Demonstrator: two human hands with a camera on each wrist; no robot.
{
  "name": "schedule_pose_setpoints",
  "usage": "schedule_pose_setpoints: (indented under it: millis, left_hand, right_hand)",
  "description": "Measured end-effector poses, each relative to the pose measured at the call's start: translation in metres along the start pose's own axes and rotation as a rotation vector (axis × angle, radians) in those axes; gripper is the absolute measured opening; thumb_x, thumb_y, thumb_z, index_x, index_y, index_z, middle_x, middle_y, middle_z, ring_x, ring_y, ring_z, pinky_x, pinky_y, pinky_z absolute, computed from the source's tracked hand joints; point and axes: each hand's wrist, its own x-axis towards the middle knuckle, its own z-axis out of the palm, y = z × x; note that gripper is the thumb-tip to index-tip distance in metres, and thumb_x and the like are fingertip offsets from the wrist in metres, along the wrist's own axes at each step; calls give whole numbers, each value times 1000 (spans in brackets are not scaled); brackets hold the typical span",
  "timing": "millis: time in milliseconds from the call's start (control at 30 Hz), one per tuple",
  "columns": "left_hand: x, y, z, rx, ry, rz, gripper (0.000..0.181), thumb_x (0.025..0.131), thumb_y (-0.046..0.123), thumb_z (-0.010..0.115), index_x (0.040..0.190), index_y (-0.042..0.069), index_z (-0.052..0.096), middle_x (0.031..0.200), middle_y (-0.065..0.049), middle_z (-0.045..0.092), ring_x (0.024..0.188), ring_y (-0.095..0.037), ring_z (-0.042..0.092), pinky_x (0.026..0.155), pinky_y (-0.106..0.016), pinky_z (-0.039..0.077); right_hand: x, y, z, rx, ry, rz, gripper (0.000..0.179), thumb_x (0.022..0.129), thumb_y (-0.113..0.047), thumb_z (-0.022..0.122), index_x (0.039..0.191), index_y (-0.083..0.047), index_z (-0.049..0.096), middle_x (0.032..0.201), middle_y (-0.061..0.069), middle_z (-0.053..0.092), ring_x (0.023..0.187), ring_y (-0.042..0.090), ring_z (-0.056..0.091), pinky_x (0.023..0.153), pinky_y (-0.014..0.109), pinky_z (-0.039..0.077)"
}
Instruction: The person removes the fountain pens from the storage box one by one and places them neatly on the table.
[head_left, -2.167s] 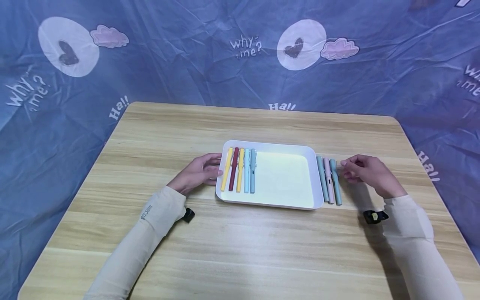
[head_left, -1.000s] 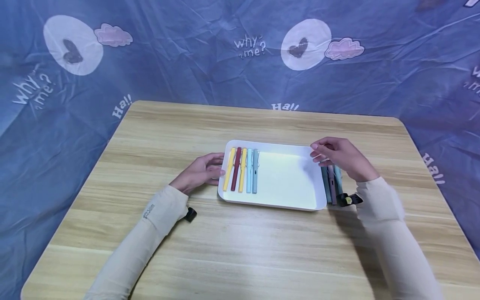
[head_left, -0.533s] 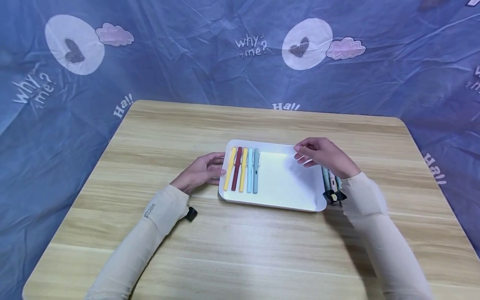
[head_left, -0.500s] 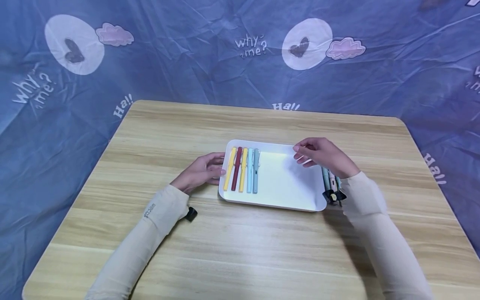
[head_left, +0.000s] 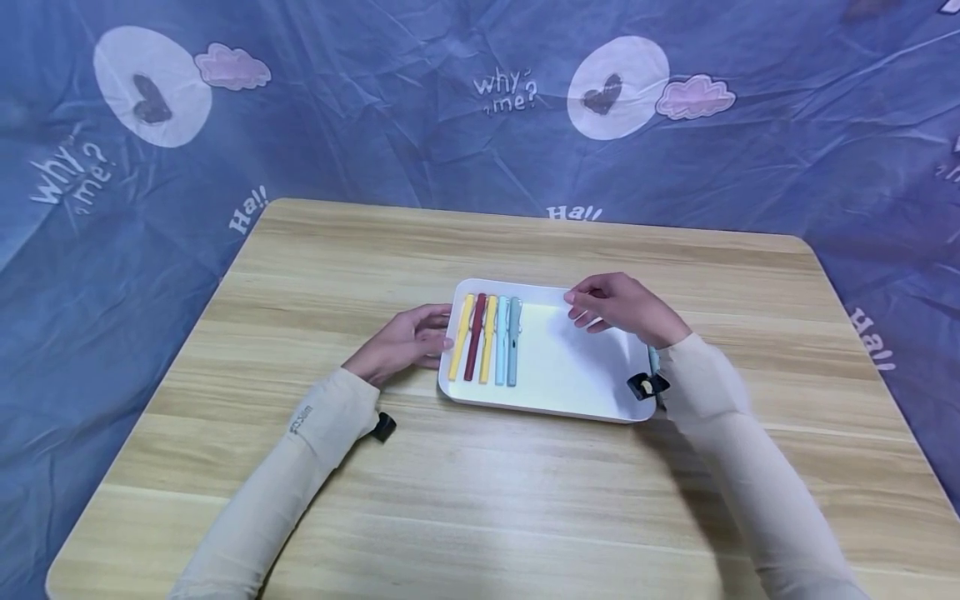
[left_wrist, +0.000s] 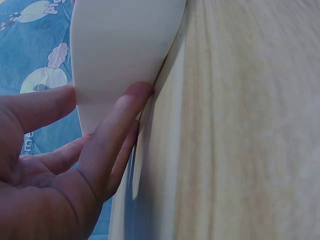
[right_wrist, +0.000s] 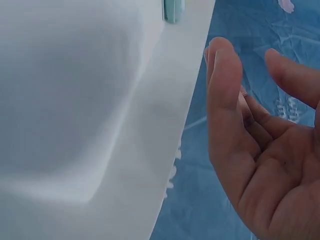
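Observation:
In the head view a white rectangular tray [head_left: 585, 408] lies on the wooden table. Along its left side several pens lie in a row: a yellow pen [head_left: 461, 342], a dark red pen [head_left: 474, 342], another yellow pen [head_left: 488, 342], a light blue pen [head_left: 502, 342] and a grey-blue pen [head_left: 513, 350]. My left hand [head_left: 405, 342] holds the tray's left end; its fingers [left_wrist: 112, 127] press against the white wall in the left wrist view. Over the tray's back right part hovers my right hand [head_left: 618, 304], its thumb and fingers apart with nothing between them in the right wrist view.
Beside the tray's right end, a teal pen [head_left: 654, 362] shows partly; my right sleeve [head_left: 705, 383] covers the spot around it. A blue patterned cloth [head_left: 420, 125] hangs behind the table [head_left: 480, 508].
My right hand has moved left from the pens beside the tray to above the tray's back right part. The left hand stays at the tray's left end; the pens inside lie as before.

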Motion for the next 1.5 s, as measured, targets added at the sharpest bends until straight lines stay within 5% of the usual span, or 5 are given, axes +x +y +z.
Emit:
schedule_pose_setpoints:
  millis: [567,1500]
  left_hand:
    - [0,-1,-1,-26,-29,20,69,101,0,63,161,1,29,158,-24,40,137,-40,51,95,-42,61]
    - [0,-1,-2,-31,-28,24,67,101,-1,62,161,1,30,158,-23,39,136,-40,51,95,-43,61]
  right_hand:
    - [31,-15,44,-102,-56,40,36,104,-29,67,117,5,66,107,18,70,97,28,68,86,38,63]
    - [56,-16,57,-325,-83,120,32,99,-32,74,93,-1,69,81,6,69,70,16,69,67,28,61]
